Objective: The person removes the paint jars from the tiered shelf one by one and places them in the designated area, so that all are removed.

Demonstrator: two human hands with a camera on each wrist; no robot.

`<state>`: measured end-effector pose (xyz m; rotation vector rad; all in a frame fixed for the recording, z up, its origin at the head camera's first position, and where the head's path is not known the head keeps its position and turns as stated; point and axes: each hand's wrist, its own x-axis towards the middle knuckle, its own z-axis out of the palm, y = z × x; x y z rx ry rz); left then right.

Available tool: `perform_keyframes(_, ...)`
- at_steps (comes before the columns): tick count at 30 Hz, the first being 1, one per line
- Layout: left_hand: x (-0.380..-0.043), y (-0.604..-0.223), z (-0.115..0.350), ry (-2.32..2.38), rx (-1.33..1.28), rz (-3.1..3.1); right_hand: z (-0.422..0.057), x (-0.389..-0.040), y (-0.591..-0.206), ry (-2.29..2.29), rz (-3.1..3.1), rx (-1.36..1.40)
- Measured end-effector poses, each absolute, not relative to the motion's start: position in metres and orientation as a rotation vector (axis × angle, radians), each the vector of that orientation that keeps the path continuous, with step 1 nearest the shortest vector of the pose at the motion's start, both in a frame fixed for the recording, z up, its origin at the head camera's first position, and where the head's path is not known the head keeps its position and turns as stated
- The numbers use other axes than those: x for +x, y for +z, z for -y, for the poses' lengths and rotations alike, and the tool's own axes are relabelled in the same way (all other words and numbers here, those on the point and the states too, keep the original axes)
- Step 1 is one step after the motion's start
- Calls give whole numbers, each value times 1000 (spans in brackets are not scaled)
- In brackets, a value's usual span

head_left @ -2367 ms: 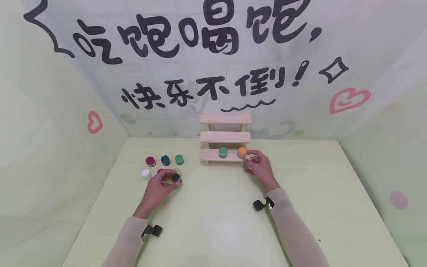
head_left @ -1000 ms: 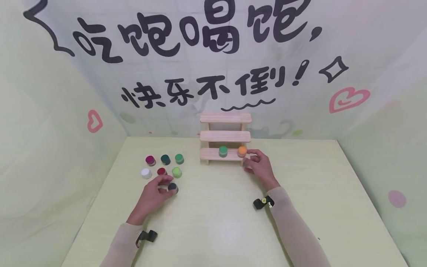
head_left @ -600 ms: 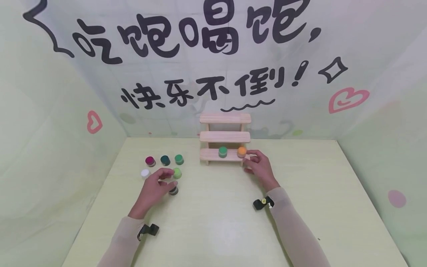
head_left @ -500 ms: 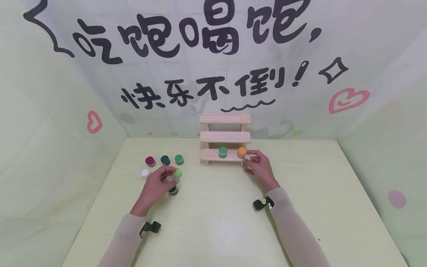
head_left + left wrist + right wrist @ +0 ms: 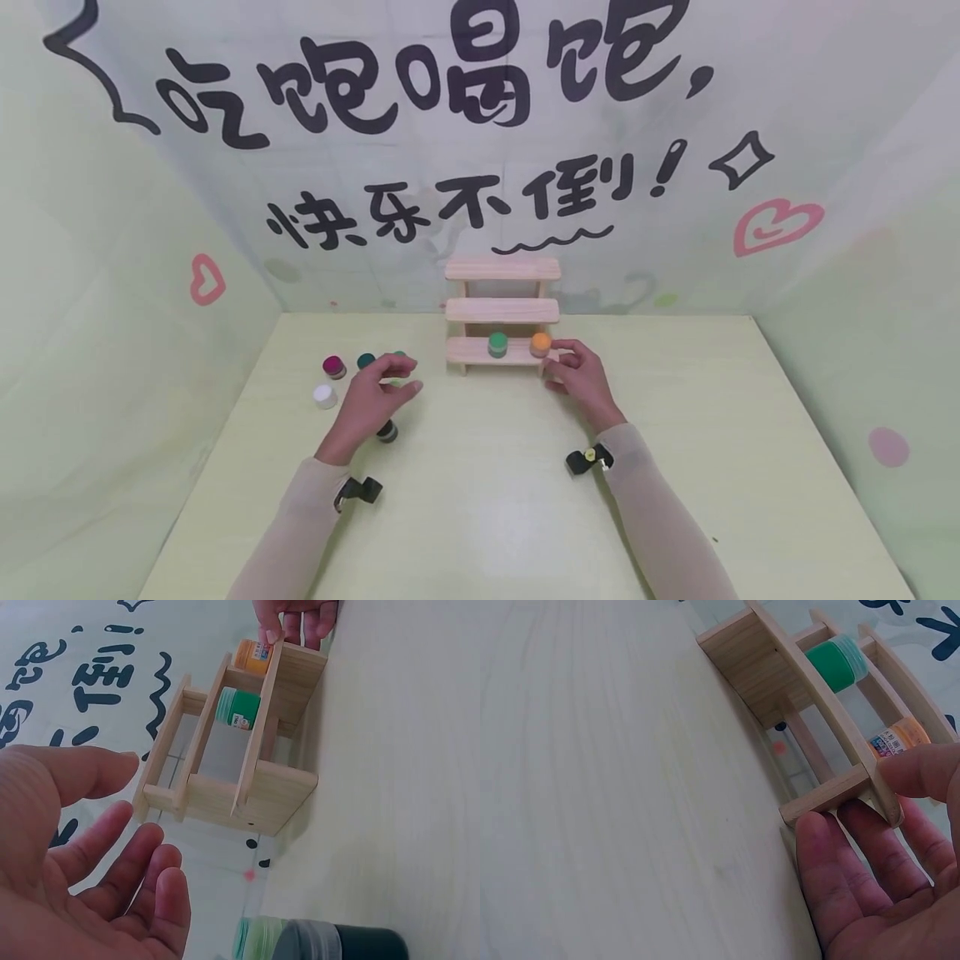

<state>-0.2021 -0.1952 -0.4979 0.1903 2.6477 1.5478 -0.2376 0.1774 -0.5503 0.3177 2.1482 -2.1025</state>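
My left hand (image 5: 375,408) hangs over the small paint jars at the left, thumb and fingers apart with nothing between them. It partly covers a teal jar (image 5: 366,360), a green jar and a light green jar. A black-lidded jar (image 5: 387,432) stands just below the hand. My right hand (image 5: 587,383) grips the right end of the bottom step of a wooden three-step stand (image 5: 502,311), thumb on the edge and fingers around its end, as the right wrist view shows. On that step sit a green paint jar (image 5: 498,345) and an orange one (image 5: 541,345).
A magenta jar (image 5: 334,367) and a white jar (image 5: 325,397) stand at the far left of the pale table (image 5: 495,500). Behind the stand rises a printed cloth backdrop (image 5: 420,150), with cloth at both sides too.
Earlier my left hand held the black-lidded jar, set it nearer the front and let go. Since then it has moved away and up to the right, empty. My right hand stays on the stand.
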Motion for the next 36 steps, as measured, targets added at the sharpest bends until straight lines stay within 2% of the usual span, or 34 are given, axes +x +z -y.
perform_keyframes(18,-221,-484,160,1657,182,-2591,-175,-235,-546,-2083,-2139,324)
perform_keyframes(36,-244,-492,122,1714,159,-2577,-176,-238,-549,-2101,-2126,333)
